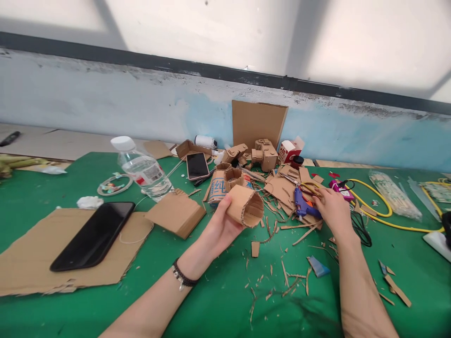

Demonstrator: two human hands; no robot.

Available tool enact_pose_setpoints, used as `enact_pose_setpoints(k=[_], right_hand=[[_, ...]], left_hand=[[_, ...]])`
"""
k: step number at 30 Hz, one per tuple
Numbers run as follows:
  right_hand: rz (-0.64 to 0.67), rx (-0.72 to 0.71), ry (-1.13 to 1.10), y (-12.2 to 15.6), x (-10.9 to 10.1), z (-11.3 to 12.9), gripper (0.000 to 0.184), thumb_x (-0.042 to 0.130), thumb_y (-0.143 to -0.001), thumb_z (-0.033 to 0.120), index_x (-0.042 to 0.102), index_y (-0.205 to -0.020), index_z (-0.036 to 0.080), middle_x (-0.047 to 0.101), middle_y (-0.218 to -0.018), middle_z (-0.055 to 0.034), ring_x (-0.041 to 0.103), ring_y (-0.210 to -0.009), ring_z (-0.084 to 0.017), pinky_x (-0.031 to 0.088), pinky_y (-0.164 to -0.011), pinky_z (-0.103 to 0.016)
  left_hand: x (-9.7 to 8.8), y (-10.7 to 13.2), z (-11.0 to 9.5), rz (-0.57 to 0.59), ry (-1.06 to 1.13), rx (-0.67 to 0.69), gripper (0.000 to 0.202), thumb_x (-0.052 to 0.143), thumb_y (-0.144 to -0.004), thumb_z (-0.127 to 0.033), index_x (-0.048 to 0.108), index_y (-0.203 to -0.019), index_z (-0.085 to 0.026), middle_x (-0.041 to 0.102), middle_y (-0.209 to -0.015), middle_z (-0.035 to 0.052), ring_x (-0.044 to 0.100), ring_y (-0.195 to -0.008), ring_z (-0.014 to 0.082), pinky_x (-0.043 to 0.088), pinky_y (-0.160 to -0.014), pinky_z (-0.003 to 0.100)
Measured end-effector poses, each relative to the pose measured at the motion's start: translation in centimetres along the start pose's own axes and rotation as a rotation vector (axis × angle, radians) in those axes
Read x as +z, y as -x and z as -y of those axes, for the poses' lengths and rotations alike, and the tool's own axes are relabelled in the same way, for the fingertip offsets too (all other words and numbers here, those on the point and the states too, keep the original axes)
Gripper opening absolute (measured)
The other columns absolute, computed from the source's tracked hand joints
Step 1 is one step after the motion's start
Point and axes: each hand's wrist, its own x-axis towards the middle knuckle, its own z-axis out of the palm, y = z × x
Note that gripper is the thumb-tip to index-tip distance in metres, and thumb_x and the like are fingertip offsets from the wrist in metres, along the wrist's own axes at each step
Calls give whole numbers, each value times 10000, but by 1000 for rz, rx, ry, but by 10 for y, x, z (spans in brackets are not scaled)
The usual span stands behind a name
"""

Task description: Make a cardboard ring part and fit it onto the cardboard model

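My left hand is wrapped round a short, many-sided cardboard tube, its open end tilted towards me. My right hand reaches over the scrap pile, its fingers closed on the handles of a pair of scissors whose blades point left. Just under those fingers lies a blue glue gun. Behind the held tube stand cardboard rolls with blue printing. Farther back sits a camera-shaped cardboard model.
A water bottle leans on the left, near a folded cardboard piece. A black phone rests on a cardboard sheet. Another phone lies farther back. At right are a yellow cable and bagged sticks. Scraps litter the green tabletop.
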Motion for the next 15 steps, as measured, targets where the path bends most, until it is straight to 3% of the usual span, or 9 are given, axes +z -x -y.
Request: enact_pose_setpoints(k=[4,6,8,10,13,15], right_hand=[[-92,-84,-171,-1,-10,42,324,594,-1088,422,836,-1237,265,799,-1330,-167,678,-1288,-418,495,-1153,-670],[-80,-256,-549,13,-16,80,340,634,-1099,477,804,-1342,310,814,-1319,-118,706,-1307,-369,513,-1203,-612],[91,-446,-799,32,-19,117,640,765,-1040,513,579,-1643,402,670,-1618,-73,624,-1496,-360,499,-1265,-597],[139,-586,-842,48,-20,146,1006,943,-888,530,420,-1743,446,465,-1802,-63,493,-1628,-393,457,-1312,-626],[98,-612,-875,60,-16,160,804,936,-904,445,592,-1631,448,582,-1700,-68,595,-1540,-376,513,-1277,-603],[65,-522,-948,61,-13,155,626,916,-911,421,714,-1504,416,697,-1546,-71,684,-1418,-360,554,-1234,-584]], left_hand=[[5,-1,-4,-14,42,2,610,771,-918,-769,768,-1349,-337,804,-1410,66,762,-1296,340,676,-979,465],[10,1,-3,-40,62,26,642,801,-896,-765,766,-1363,-327,784,-1454,70,736,-1340,342,669,-996,455],[15,4,1,-48,25,67,676,815,-891,-760,754,-1382,-300,764,-1485,87,716,-1361,346,661,-1007,440],[19,7,5,-45,-64,127,714,878,-855,-722,738,-1388,-269,755,-1482,105,715,-1344,342,651,-1003,404],[24,12,6,12,-171,177,802,944,-791,-703,722,-1403,-234,716,-1518,133,683,-1381,360,646,-1008,376],[26,12,1,50,-163,121,786,815,-872,-793,727,-1417,-234,655,-1592,157,612,-1477,397,667,-1005,418]])
